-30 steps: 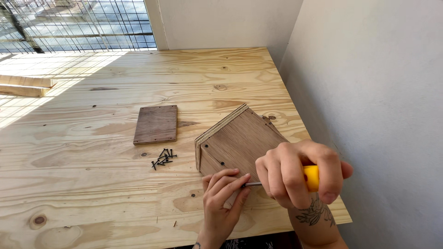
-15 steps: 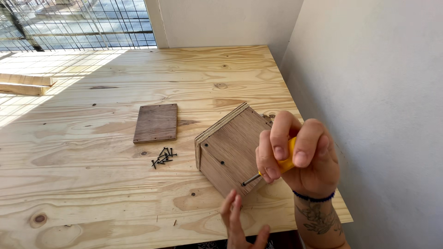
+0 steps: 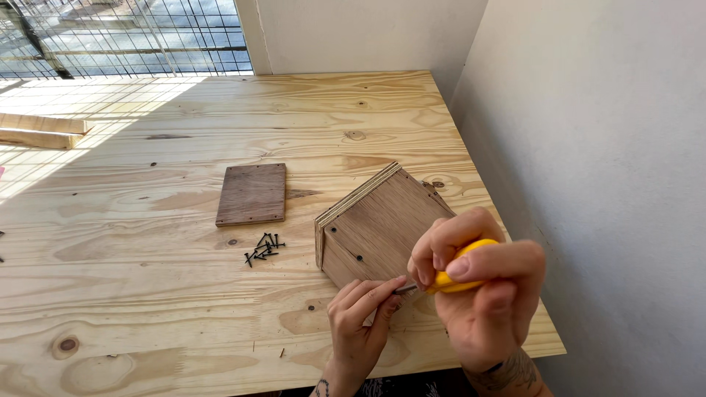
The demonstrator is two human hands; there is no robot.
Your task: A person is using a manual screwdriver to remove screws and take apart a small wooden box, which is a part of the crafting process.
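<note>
Driving station: the near right corner of the plywood workbench [image 3: 184, 309], beside the white wall.
Right hand [image 3: 482, 294]: closed around the yellow handle of a screwdriver [image 3: 448, 276], whose short metal shaft points left toward the box's near edge.
Left hand [image 3: 360, 323]: fingertips pinched at the screwdriver's tip, against the box's near corner; whether a screw sits there is hidden.
Wooden box [image 3: 382, 228]: a small brown plywood assembly lying flat near the right edge, one corner toward the person, dark screw heads showing on its top face.
Handling, box: likely stiff and light, apt to slide on the smooth board under pushing; best steadied by pressing down on the flat top or gripping the side walls, clear of the thin edges.
Handling, screwdriver: rigid, smooth plastic grip; held full-fisted.
Loose panel [image 3: 251, 194]: a flat brown rectangle, mid-bench, well apart from the box.
Screws [image 3: 265, 248]: a small dark heap between panel and box.
Offcuts [image 3: 40, 131]: pale strips at the far left edge.
</note>
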